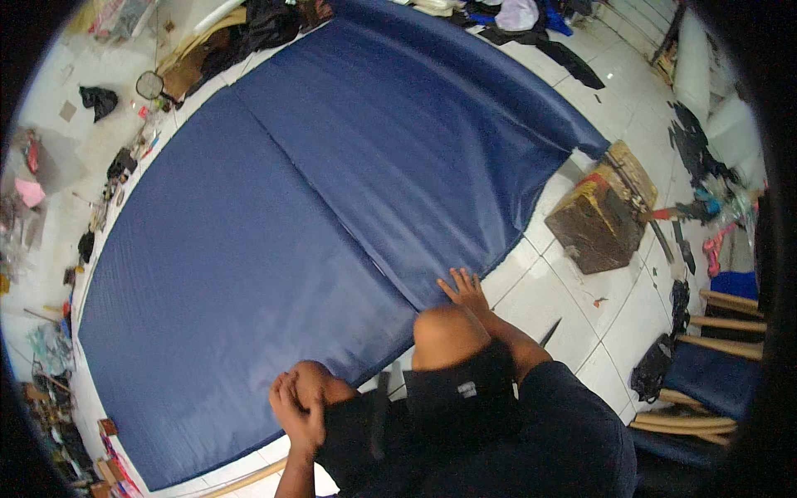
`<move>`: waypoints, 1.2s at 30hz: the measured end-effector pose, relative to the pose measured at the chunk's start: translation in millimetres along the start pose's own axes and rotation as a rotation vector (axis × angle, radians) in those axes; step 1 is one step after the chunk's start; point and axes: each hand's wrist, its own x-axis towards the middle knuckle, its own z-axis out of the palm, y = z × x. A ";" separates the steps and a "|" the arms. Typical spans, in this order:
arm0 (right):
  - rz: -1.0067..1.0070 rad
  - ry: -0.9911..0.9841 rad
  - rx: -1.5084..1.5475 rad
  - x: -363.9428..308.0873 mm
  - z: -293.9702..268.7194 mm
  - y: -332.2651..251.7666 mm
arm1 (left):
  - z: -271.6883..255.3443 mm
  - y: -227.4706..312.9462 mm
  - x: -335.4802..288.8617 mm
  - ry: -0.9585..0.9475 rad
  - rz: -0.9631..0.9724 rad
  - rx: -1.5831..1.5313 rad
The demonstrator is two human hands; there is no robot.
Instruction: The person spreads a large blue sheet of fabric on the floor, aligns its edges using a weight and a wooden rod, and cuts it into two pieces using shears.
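A large dark blue sheet [224,249], perhaps vinyl or coated cloth, lies spread on the white tiled floor. A long edge or seam divides it into two panels, running from the far left down to near my knees. My right hand [466,294] rests flat with spread fingers on the near corner of the right panel [398,149], just beyond my right knee. On my left knee [314,380] lies my left hand [297,415], its fingers loosely bent and apart, with nothing visible in it. The sheet's far right edge forms a thick roll [498,62].
A worn wooden block [594,224] stands right of the sheet. Nearer me, a dark pointed blade-like piece [550,332] lies on the tiles. Wooden-legged frames with blue panels [714,378] sit at the right. Assorted clutter and a racket [150,85] line the left side.
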 end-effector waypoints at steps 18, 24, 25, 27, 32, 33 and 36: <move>1.290 0.652 1.489 216.0 -364.1 104.1 | -96.4 169.1 -21.1 -0.881 -0.264 0.051; 1.218 0.835 1.363 234.3 -491.2 99.6 | -49.5 197.2 83.8 -0.652 -0.323 -0.120; 1.145 0.753 1.164 235.6 -517.2 83.5 | -56.7 227.4 148.0 -0.621 -0.237 -0.189; 0.970 0.598 0.752 236.9 -569.0 46.4 | -39.9 210.1 223.1 -0.752 -0.354 -0.181; 0.351 0.114 0.753 186.4 -634.5 4.6 | -56.2 355.9 473.1 -0.358 -0.509 -0.627; 0.276 0.004 0.688 189.4 -661.2 -10.0 | -65.1 393.6 507.2 -0.300 -0.465 -0.617; 0.121 -0.342 0.630 194.3 -702.8 -38.5 | -91.1 472.7 577.7 -0.345 -0.401 -0.158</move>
